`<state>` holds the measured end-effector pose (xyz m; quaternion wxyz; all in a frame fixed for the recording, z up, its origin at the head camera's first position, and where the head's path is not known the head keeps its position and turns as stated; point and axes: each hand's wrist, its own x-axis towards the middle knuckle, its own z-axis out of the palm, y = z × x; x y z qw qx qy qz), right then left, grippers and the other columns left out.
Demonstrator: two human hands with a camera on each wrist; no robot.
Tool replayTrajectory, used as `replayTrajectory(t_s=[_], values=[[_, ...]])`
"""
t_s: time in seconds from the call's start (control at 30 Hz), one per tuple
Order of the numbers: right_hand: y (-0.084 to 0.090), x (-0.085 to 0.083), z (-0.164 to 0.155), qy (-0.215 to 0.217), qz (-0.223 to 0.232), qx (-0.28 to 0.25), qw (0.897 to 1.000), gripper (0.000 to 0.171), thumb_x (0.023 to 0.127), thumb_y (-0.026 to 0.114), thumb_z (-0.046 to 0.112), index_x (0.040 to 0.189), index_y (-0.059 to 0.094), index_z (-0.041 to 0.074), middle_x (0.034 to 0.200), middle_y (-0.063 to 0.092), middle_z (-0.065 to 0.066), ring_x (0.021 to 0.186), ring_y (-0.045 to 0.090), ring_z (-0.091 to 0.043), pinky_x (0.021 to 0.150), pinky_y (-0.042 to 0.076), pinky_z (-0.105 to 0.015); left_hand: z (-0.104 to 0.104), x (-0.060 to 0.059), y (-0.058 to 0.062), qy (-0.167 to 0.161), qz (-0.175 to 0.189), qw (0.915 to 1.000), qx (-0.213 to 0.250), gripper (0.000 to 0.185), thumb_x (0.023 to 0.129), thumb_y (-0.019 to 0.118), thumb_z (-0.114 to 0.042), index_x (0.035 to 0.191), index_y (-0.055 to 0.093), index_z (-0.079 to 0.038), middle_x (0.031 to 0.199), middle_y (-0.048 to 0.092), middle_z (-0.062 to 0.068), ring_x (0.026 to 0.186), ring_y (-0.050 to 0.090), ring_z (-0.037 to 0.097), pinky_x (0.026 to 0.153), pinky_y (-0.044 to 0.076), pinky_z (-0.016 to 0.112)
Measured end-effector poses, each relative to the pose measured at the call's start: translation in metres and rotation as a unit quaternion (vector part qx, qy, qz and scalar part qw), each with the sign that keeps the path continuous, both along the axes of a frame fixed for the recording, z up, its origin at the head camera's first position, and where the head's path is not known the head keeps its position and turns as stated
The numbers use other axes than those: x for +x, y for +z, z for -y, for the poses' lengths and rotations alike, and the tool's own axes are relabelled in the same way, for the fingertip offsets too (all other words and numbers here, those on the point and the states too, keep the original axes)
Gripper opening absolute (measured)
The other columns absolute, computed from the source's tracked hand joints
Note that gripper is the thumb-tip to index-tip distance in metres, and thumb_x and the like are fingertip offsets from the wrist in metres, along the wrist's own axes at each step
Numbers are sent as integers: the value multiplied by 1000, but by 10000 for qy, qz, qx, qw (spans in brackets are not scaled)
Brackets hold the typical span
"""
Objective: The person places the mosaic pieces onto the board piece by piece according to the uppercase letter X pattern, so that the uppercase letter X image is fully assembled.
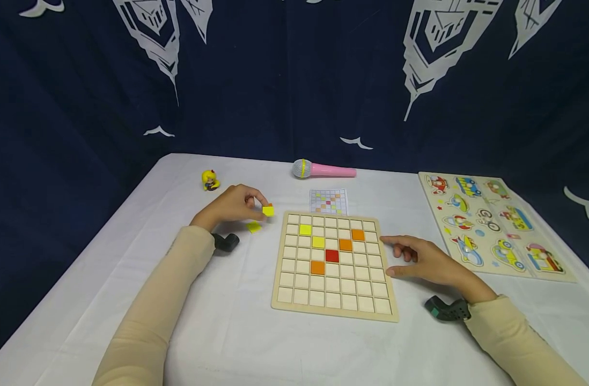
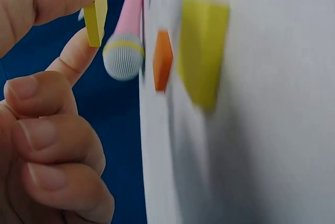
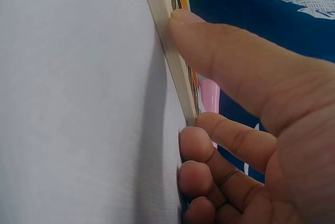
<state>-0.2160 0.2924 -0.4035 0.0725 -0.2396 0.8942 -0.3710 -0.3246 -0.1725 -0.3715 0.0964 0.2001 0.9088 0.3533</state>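
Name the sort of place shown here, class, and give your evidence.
Probably an indoor play or recording table: a white-covered table, a wooden grid board, a vehicle peg puzzle, and a dark printed backdrop.

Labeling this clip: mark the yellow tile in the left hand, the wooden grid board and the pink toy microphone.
yellow tile (image 1: 268, 211), head view, on its yellow top face.
wooden grid board (image 1: 335, 311), head view, on its near frame edge.
pink toy microphone (image 1: 334, 171), head view, on the pink handle.
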Motion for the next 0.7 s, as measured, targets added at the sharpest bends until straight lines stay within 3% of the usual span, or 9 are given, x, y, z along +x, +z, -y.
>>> replayTrajectory(t_s=[0.37,0.7], values=[[0,1,0,28,-33,-10,10000,69,87,91,13,144,60,-10,99,54,-3,82,47,-14,71,41,-28,-35,20,7,-466,-122,9986,-202,30,84,89,-19,111,80,-10,67,42,-4,58,43,12,59,35,27],[-1,0,-1,57,0,-63,10000,69,87,91,12,144,60,-10,99,54,-4,82,47,-14,71,41,-28,-67,38,9,-982,-472,9929,-472,31,84,92,-23,110,81,-12,66,46,-6,63,43,11,62,33,27]])
